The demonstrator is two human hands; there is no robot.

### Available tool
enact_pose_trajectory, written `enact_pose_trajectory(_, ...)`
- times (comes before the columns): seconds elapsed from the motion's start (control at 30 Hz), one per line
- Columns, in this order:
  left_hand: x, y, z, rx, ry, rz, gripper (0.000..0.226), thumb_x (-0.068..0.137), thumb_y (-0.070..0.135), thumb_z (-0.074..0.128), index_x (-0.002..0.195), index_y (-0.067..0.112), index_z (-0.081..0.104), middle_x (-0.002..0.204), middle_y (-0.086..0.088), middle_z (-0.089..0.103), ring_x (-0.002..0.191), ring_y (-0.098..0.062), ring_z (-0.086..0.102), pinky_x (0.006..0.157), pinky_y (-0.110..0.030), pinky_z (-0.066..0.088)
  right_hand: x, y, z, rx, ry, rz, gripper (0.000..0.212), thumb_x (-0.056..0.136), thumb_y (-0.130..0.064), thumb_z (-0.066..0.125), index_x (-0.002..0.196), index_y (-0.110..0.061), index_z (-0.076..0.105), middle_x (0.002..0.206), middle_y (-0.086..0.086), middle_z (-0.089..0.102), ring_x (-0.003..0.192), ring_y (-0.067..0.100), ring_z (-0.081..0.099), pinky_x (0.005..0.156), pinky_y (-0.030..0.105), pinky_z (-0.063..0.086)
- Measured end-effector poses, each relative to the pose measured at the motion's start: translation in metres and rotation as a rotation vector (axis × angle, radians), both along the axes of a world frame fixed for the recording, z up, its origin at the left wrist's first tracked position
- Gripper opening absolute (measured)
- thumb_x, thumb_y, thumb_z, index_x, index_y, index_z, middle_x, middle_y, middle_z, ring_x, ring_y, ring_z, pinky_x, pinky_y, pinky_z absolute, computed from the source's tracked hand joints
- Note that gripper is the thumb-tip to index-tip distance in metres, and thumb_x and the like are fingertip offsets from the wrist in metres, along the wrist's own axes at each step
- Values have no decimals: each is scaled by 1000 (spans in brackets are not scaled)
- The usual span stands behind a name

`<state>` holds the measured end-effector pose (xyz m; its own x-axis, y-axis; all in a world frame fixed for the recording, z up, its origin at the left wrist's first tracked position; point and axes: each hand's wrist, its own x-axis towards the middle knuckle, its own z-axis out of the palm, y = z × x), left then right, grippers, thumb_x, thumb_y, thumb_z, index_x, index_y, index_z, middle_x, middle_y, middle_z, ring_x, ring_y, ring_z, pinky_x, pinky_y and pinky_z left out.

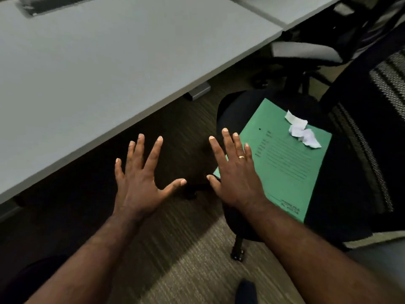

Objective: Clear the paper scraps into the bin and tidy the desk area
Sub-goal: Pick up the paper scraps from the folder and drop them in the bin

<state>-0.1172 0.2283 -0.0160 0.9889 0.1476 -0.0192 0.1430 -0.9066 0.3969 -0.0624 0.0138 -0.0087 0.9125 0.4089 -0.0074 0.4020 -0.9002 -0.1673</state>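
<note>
White crumpled paper scraps (301,130) lie on the far corner of a green printed folder (285,163). The folder rests flat on the seat of a black office chair (341,176) at the right. My left hand (140,178) hovers over the carpet with fingers spread, holding nothing. My right hand (234,172), a gold ring on one finger, is spread too and covers the folder's near-left edge; whether it touches the folder I cannot tell. The scraps are well beyond its fingertips. No bin is in view.
A grey desk (98,69) fills the upper left, its edge running diagonally above my left hand. A second office chair (306,53) stands behind at the upper right. Striped carpet (186,260) lies below, with a chair caster (237,255) near my right forearm.
</note>
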Motion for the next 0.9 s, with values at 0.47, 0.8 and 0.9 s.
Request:
enact_pose_trajectory(0.47, 153, -174, 3, 75, -45, -316, 100, 70, 78, 49, 143, 49, -14, 158, 2, -17, 146, -22, -1, 115, -50, 7, 84, -190, -12, 52, -9, -533, 87, 85, -50, 59, 150, -18, 11, 158, 15, 8, 143, 36, 14, 114, 52, 20)
enact_pose_trajectory(0.8, 220, -267, -41, 97, 15, -431, 89, 79, 65, 55, 147, 43, 2, 160, 0, -2, 145, -22, 11, 112, -47, 18, 134, -249, -43, 12, 86, -555, 81, 84, -49, 60, 148, -21, 17, 156, 11, 14, 134, 32, 29, 103, 48, 31)
enact_pose_trajectory(0.9, 236, -288, -49, 132, 45, -467, 85, 80, 64, 55, 147, 43, 7, 160, 1, 1, 141, -25, 20, 107, -47, 27, 147, -255, -48, 63, 113, -549, 72, 86, -44, 60, 145, -22, 24, 154, 8, 16, 126, 34, 36, 97, 43, 39)
